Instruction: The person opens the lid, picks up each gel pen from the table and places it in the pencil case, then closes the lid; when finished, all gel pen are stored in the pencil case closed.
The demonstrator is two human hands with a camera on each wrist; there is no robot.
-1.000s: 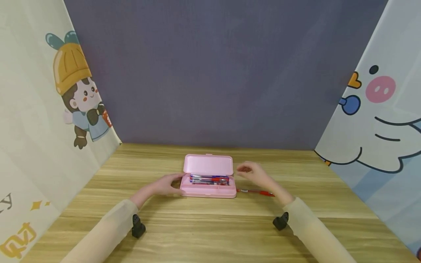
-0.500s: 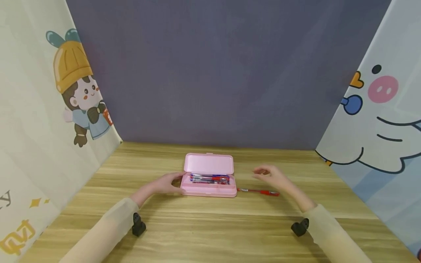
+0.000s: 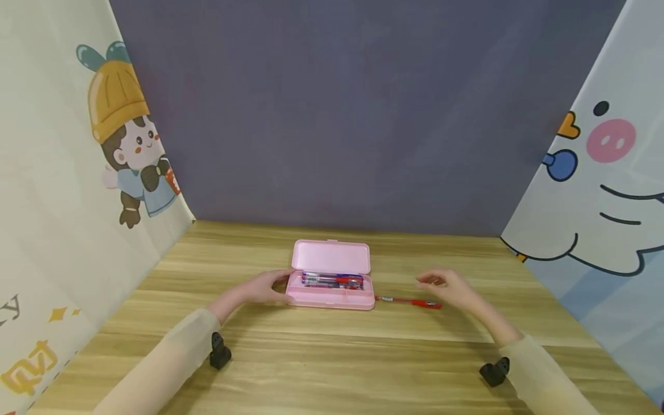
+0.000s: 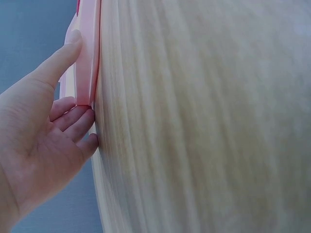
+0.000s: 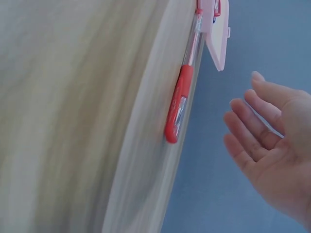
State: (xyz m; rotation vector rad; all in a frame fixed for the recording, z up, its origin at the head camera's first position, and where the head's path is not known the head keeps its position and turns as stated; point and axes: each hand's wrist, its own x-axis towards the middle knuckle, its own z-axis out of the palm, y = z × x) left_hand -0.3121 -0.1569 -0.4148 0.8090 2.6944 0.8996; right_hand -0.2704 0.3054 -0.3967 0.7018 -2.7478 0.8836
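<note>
A pink pencil case (image 3: 317, 300) lies with its lid (image 3: 332, 257) folded back, and several blue and red pens (image 3: 332, 279) rest in its rear compartment. My left hand (image 3: 263, 287) holds the left end of the case; in the left wrist view its thumb (image 4: 68, 52) lies along the front wall and the fingers bend around the end. A red pen (image 3: 410, 301) lies on the table beside the right end of the case. Above and behind that pen's right end is my right hand (image 3: 447, 286), holding nothing, its fingers loosely bent in the right wrist view.
The case and pen are on a wooden table (image 3: 332, 357). A dark grey cloth (image 3: 353, 115) stands along the back edge. Printed cloths with cartoon figures hang at the left (image 3: 46, 190) and right (image 3: 622, 248). A small black camera sits on each wrist.
My right hand has moved away to the right from beside the case's lid, nothing in it. My left hand stays at the case. The view has shifted slightly.
</note>
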